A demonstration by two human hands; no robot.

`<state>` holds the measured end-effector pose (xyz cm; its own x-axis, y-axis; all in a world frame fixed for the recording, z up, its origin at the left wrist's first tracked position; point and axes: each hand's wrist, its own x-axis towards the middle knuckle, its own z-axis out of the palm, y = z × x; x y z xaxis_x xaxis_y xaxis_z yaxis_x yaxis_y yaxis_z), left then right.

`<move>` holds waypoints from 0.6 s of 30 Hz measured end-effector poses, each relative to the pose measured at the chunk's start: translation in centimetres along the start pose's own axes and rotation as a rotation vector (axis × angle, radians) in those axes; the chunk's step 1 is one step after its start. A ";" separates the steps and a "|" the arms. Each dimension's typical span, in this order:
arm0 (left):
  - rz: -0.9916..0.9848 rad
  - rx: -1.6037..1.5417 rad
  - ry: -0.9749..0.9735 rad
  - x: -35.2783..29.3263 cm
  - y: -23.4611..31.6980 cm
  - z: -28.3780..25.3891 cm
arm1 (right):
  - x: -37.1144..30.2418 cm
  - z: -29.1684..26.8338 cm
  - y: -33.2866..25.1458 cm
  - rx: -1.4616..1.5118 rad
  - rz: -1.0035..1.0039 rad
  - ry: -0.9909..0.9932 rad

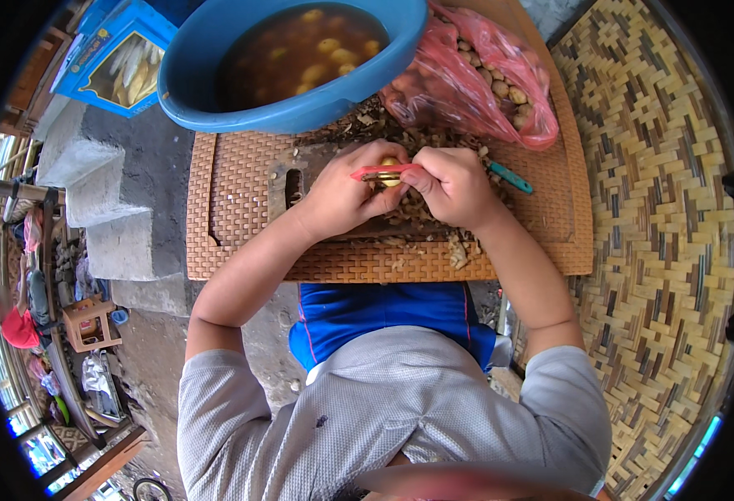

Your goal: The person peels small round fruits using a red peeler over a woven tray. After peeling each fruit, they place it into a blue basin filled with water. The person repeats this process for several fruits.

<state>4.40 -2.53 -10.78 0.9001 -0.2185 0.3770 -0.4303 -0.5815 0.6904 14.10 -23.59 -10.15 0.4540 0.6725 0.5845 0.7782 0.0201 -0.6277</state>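
Note:
My left hand (346, 190) is closed around a small yellow potato (390, 162), most of it hidden by my fingers. In my right hand (452, 185) is a red peeler (407, 169), its metal blade lying across the potato. Both hands meet above a heap of brown peelings (425, 215) on a board (279, 185) with a slot near its left end. To the right of my right hand lies a teal handle (510, 177); what it belongs to is hidden under the peelings.
Beyond my hands a blue basin (292, 122) holds brownish water and peeled potatoes. A red plastic bag (521, 79) of unpeeled potatoes sits at its right. The woven table (233, 179) borders concrete steps (125, 242) and a bamboo wall (646, 250). Far left is another person (18, 328).

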 end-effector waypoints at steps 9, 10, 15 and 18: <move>0.049 0.062 0.043 -0.1 0.0 -0.2 | 0.0 -0.5 0.1 -0.043 -0.052 0.015; 0.067 0.081 0.015 0.0 0.0 -0.1 | 0.0 -0.4 0.1 -0.038 -0.045 0.025; 0.043 0.022 0.017 -0.2 0.0 0.1 | 0.1 -0.2 0.1 -0.064 -0.067 0.027; 0.036 0.045 0.025 -0.2 -0.1 0.1 | 0.0 -0.1 0.0 -0.067 -0.075 0.043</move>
<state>4.28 -2.52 -10.93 0.8818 -0.2204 0.4169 -0.4584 -0.6083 0.6480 14.17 -23.66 -10.06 0.4109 0.6386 0.6507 0.8372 0.0183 -0.5466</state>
